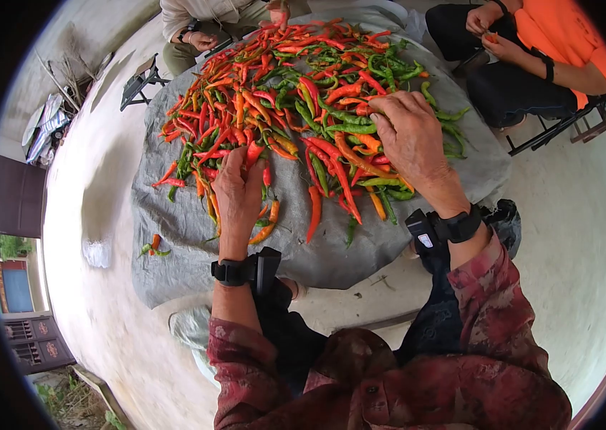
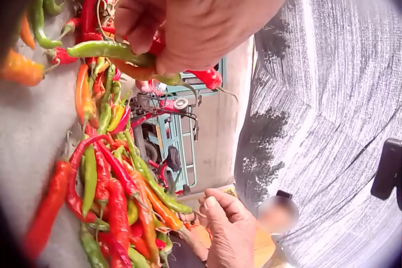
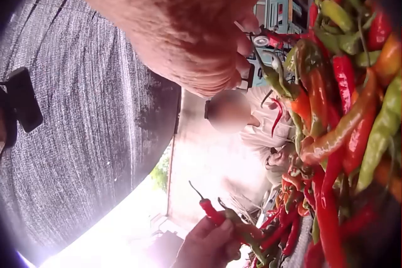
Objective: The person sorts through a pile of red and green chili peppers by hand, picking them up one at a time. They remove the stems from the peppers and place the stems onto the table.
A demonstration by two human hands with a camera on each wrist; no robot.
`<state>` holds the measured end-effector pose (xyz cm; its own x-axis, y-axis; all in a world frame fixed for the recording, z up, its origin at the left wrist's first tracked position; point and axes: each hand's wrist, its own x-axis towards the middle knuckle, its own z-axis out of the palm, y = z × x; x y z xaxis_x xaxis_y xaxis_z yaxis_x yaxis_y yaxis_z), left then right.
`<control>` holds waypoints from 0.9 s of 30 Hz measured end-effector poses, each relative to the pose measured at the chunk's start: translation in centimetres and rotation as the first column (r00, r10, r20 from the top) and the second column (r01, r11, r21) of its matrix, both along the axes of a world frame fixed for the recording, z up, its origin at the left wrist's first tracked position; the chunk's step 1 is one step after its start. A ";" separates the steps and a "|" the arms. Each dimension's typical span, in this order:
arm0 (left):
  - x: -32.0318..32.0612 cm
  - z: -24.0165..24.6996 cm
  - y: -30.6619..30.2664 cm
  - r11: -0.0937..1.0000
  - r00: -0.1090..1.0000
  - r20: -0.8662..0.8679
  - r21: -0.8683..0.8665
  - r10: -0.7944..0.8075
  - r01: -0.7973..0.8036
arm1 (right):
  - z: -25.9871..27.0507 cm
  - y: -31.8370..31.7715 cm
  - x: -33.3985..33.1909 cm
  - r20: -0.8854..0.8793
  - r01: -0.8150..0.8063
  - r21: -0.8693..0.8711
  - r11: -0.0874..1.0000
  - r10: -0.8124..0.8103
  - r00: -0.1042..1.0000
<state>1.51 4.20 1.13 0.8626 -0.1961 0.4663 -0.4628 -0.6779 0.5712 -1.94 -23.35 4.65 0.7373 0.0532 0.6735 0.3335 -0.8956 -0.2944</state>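
My left hand [image 1: 237, 197] is at the near left edge of a heap of chili peppers [image 1: 246, 100], gripping several. A green chili pepper [image 2: 103, 50] and a red one [image 2: 207, 78] stick out between its fingers in the left wrist view. The right wrist view shows a red chili pepper [image 3: 212, 211] with a thin stem at that thumb. My right hand [image 1: 414, 136] is over the right part of the heap, fingers bent downward beside a red chili pepper [image 1: 362, 109]. Its fingertips are partly hidden; I cannot tell whether they pinch anything.
A grey cloth [image 1: 174, 251] covers the table under the heap. A few loose pepper pieces [image 1: 154, 247] lie at its left edge. One person [image 1: 206, 21] sits across the table, another in an orange shirt [image 1: 561, 43] at the right. A folding stool [image 1: 144, 82] stands at the left.
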 end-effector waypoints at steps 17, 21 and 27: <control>-3.2 1.5 -1.9 0.865 0.844 -0.412 -0.489 -0.343 0.113 | -0.9 8.8 -0.3 -0.243 -0.360 0.457 0.814 0.503 0.829; -3.0 1.5 -0.9 0.798 0.813 -0.455 -0.602 -0.363 0.020 | -0.7 8.0 0.3 -0.243 -0.213 0.653 0.727 0.468 0.850; -2.6 1.4 -0.1 0.787 0.823 -0.471 -0.615 -0.318 -0.048 | 0.1 5.9 0.6 -0.175 -0.076 0.855 0.514 0.423 0.889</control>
